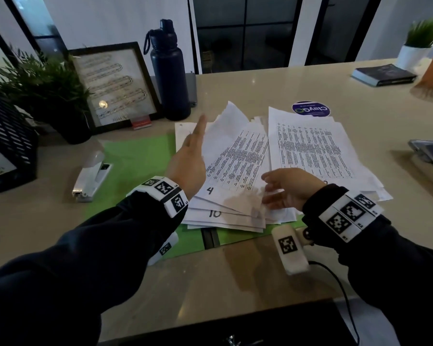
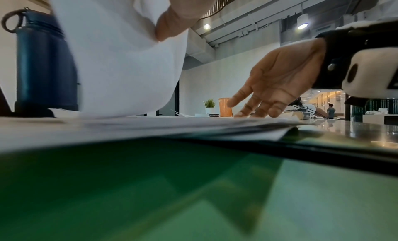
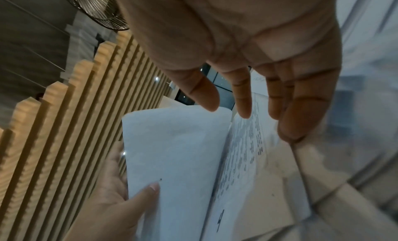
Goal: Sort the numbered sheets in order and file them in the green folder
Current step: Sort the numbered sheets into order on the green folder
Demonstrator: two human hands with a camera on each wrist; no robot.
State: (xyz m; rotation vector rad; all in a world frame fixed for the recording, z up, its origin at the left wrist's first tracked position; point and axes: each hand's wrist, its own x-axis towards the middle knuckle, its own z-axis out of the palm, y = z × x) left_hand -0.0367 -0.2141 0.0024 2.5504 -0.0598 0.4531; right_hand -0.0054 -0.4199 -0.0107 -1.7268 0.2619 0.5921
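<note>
Under my white sheets point(image 1: 310, 151), printed with rows of black text, lies the bright green folder point(image 1: 135, 156). Left of the folder sits a white stapler point(image 1: 91, 176); beyond it stands a dark navy bottle point(image 1: 170, 76) and a black-framed picture point(image 1: 115, 86). The table point(image 1: 260, 81) is beige. My sleeves point(image 1: 85, 258) are black, my wristbands point(image 1: 169, 193) white with black square codes.

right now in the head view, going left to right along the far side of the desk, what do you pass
Black mesh organiser → leafy plant → framed picture → dark water bottle → round purple sticker → black book → small potted plant in a white pot.
</note>
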